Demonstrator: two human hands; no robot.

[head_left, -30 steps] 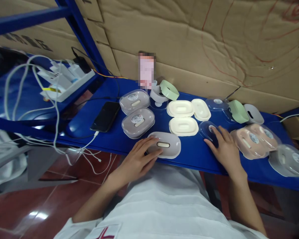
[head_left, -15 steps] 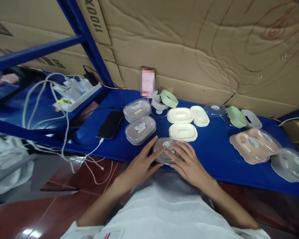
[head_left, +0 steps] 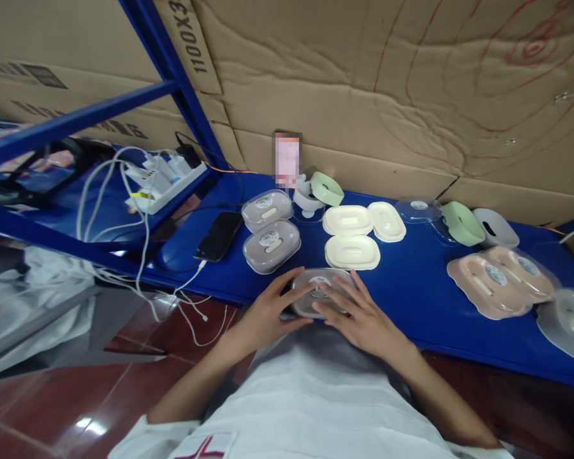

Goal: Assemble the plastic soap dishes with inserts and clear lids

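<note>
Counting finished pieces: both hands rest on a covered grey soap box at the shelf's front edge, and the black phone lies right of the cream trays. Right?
Not quite. The head view shows the black phone left of the cream trays; both hands, left hand and right hand, do rest on the covered grey soap box.

Top: a white short-sleeved garment [head_left: 316,395], plain across the chest and belly, softly creased.
Marking: a red mark [head_left: 201,447] on a white patch near the bottom edge; only partly in view.
Forearms: bare from the sleeve down.
Left hand [head_left: 268,309]: no glove, ring or watch.
Right hand [head_left: 363,319]: likewise bare, nothing at the wrist.
</note>
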